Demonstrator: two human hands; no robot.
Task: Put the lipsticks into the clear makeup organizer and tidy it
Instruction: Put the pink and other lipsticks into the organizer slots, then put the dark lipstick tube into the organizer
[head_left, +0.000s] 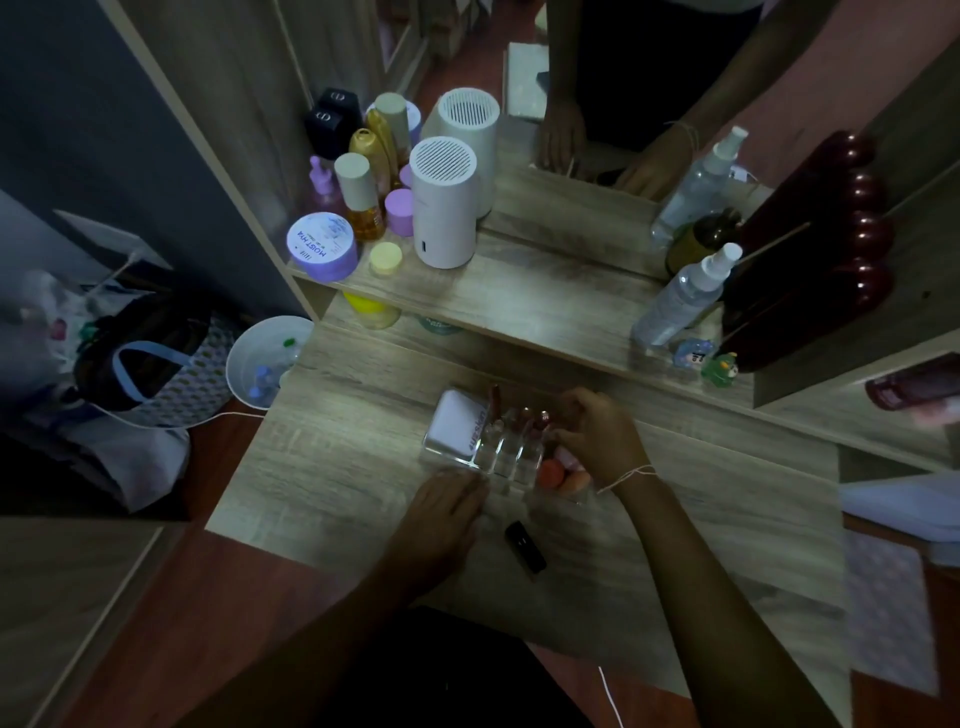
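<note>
The clear makeup organizer (506, 457) stands on the wooden dresser top (337, 467). A white box (458, 422) fills its left compartment. Several lipsticks (524, 415) stand upright in its middle slots, and orange and pink sponges (558, 470) lie in its right part. My left hand (447, 504) rests flat against the organizer's near left corner. My right hand (597, 434) hovers over the right side, fingers pinched near a lipstick top; whether it grips one is unclear. A black lipstick (525, 545) lies loose on the dresser, in front of the organizer.
On the raised shelf stand bottles and jars (363, 197), a white cylindrical device (444, 202) and spray bottles (685, 291) before a mirror. A white bin (265, 361) and bags (140, 358) sit on the floor to the left. Small figurines (719, 369) stand at right.
</note>
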